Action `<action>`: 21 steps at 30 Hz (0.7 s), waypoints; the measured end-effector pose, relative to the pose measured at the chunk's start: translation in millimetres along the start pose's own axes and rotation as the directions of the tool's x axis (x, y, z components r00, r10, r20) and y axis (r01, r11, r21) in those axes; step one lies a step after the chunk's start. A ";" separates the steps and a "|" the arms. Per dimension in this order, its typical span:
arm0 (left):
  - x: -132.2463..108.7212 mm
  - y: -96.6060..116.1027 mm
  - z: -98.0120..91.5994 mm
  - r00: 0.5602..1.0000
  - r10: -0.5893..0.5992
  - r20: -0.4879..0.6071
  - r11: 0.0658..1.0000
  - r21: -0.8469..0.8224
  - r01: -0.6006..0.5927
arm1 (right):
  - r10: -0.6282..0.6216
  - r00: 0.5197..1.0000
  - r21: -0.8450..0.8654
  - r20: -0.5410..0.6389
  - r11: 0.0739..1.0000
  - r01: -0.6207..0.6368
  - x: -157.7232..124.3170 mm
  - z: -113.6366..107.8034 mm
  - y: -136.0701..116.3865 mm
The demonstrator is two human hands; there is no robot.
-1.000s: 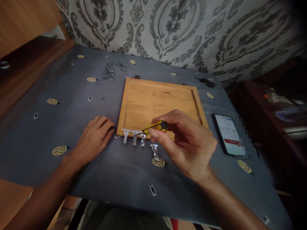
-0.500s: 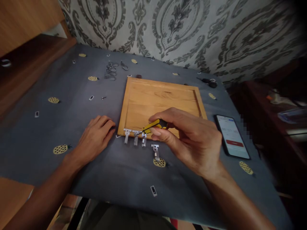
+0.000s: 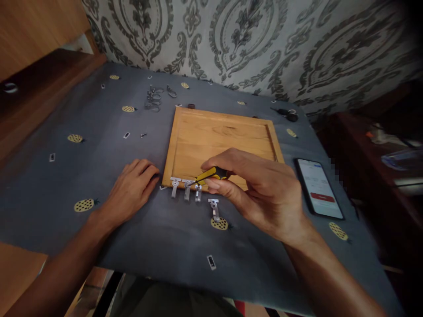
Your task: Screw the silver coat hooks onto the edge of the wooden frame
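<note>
My right hand (image 3: 261, 193) pinches a yellow and black screwdriver (image 3: 211, 175) between thumb and fingers. The shaft slants down left toward a metal hook (image 3: 187, 189) on the near edge of a framed wooden board (image 3: 205, 141). Whether the tip sits in a screw is too small to tell. On either side along that edge are another hook (image 3: 175, 187) and a third hook (image 3: 198, 193). A loose metal hook (image 3: 214, 210) lies on the cloth below my right hand. Left of the board's corner, my left hand (image 3: 132, 187) rests palm down, holding nothing visible, fingers loosely bent and thumb apart.
A phone (image 3: 319, 188) with a lit screen lies to the right. Several metal hooks (image 3: 153, 94) are piled at the back left, and a small screw-like piece (image 3: 143, 135) lies nearer. Dark-handled scissors (image 3: 289, 114) lie at the back right, near the patterned wall (image 3: 247, 39).
My right hand and the screwdriver handle have shifted slightly left. My left hand, the board and the hooks stay in place.
</note>
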State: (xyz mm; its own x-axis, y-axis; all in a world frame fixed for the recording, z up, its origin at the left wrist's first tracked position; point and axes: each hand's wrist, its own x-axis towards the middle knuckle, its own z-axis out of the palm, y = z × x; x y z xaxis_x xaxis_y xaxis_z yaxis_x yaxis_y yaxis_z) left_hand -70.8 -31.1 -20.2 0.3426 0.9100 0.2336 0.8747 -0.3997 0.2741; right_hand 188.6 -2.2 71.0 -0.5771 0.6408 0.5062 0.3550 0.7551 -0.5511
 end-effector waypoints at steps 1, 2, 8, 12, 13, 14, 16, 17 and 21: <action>-0.1 -0.3 0.2 1.000 0.001 -0.003 1.000 -0.002 -0.001 | -0.001 1.000 0.004 0.007 1.000 0.001 0.2 -0.1 0.0; -0.3 -0.7 0.6 1.000 0.000 -0.005 1.000 -0.002 0.000 | -0.005 1.000 0.005 0.011 1.000 0.005 0.4 -0.1 0.1; -1.0 -2.8 2.6 1.000 -0.007 -0.005 1.000 -0.020 0.007 | -0.011 1.000 0.029 0.008 1.000 0.011 -1.6 -0.1 -2.0; -0.8 -2.5 2.2 1.000 -0.009 -0.020 1.000 -0.028 0.008 | 0.090 0.972 0.066 -0.216 0.995 -0.078 -7.3 -3.6 -8.3; -0.7 -2.3 1.9 1.000 -0.004 -0.024 1.000 -0.030 0.003 | 0.126 0.947 0.088 -0.294 0.991 -0.105 -9.4 -5.0 -9.7; -0.5 -2.1 1.6 1.000 0.002 -0.025 1.000 -0.031 -0.002 | 0.155 0.920 0.108 -0.361 0.986 -0.123 -11.9 -6.5 -10.8; -0.2 -1.6 1.0 1.000 0.009 -0.026 0.999 -0.031 -0.010 | 0.182 0.883 0.128 -0.433 0.982 -0.139 -17.7 -8.7 -11.2; 0.0 -1.2 0.8 1.000 0.007 -0.029 0.999 -0.032 -0.008 | 0.192 0.877 0.127 -0.441 0.980 -0.151 -21.0 -9.3 -10.7; 1.0 -0.8 1.2 0.998 -0.018 -0.053 0.999 -0.044 0.016 | 0.237 0.882 0.103 -0.407 0.971 -0.214 -33.7 -7.5 -5.2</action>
State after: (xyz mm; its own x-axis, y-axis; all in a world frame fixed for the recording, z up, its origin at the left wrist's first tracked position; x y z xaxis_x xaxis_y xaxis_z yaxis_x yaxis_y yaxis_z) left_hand -70.7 -29.7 -21.3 0.3081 0.9100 0.2773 0.8642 -0.3896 0.3184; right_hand 211.7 -26.7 61.7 -0.1251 0.8007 0.5859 0.3928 0.5823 -0.7118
